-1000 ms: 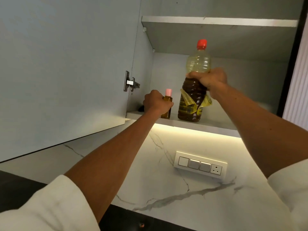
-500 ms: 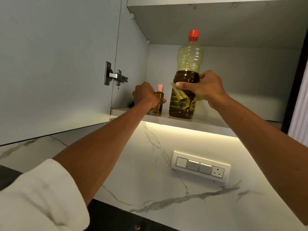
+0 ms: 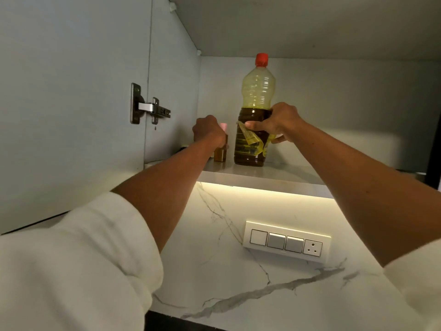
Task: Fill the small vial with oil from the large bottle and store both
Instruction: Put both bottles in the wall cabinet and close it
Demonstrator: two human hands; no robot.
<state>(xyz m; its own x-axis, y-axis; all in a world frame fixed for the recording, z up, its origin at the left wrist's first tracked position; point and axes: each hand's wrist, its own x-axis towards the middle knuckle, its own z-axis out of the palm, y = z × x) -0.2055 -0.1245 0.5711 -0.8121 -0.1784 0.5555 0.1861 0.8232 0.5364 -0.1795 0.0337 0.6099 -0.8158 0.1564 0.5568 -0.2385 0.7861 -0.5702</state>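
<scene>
The large oil bottle (image 3: 256, 96) with a red cap stands upright on the cupboard's bottom shelf (image 3: 274, 176), dark oil filling its lower half, a torn yellow label hanging off it. My right hand (image 3: 274, 123) is wrapped round its middle. Just left of it stands the small vial (image 3: 220, 155) of amber oil with a pink cap, on the same shelf. My left hand (image 3: 208, 132) is closed round the vial's upper part and hides most of it.
The cupboard door (image 3: 71, 103) hangs open at the left, its metal hinge (image 3: 148, 108) close to my left hand. An upper shelf spans overhead. Below, a marble wall carries a switch panel (image 3: 286, 241) with a socket.
The large bottle has been lowered from mid-air onto the shelf and my right hand slid down to its middle. My left hand stays on the vial. The camera moved closer and lower.
</scene>
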